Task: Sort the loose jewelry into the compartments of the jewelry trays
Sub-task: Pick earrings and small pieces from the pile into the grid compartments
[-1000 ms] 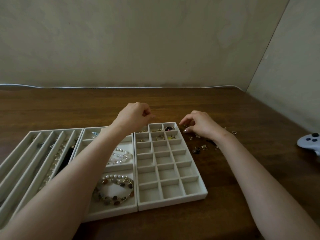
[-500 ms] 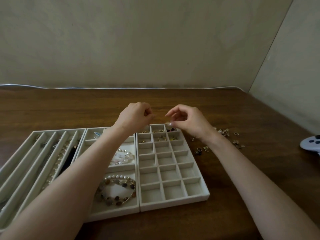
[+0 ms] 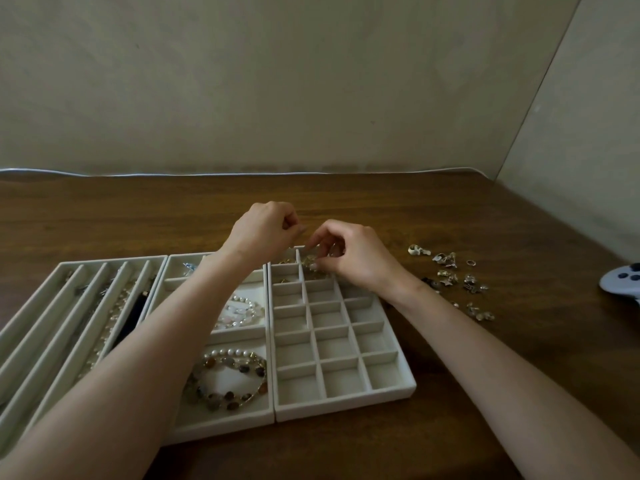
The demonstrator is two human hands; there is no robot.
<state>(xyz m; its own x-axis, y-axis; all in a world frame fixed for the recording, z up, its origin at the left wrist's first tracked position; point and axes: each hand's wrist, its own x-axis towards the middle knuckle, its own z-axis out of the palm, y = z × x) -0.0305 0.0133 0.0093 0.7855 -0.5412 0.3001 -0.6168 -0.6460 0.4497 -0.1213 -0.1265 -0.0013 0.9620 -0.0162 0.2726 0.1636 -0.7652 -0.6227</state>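
A pale grid tray [image 3: 349, 406] with many small square compartments lies in front of me. My right hand [image 3: 358, 255] hovers over its far row, fingertips pinched on a small gold earring [image 3: 312, 264] at the top middle compartment. Just to the left, my left hand [image 3: 264, 233] is curled into a loose fist above the tray's far left corner; whether anything is inside it is hidden. Loose rings and earrings [image 3: 450, 273] are scattered on the wooden table to the right of the tray.
A middle tray [image 3: 221, 429] holds a pearl and stone bracelet [image 3: 230, 379] and a clear bead bracelet. A long-slot tray [image 3: 20, 358] with chains sits far left. A white game controller [image 3: 623, 285] lies at the right edge. A cable [image 3: 242, 173] runs along the wall.
My right hand lifted a small piece from the loose pile, carried it left, and now lowers it onto the grid tray's far row. My left hand has barely moved.
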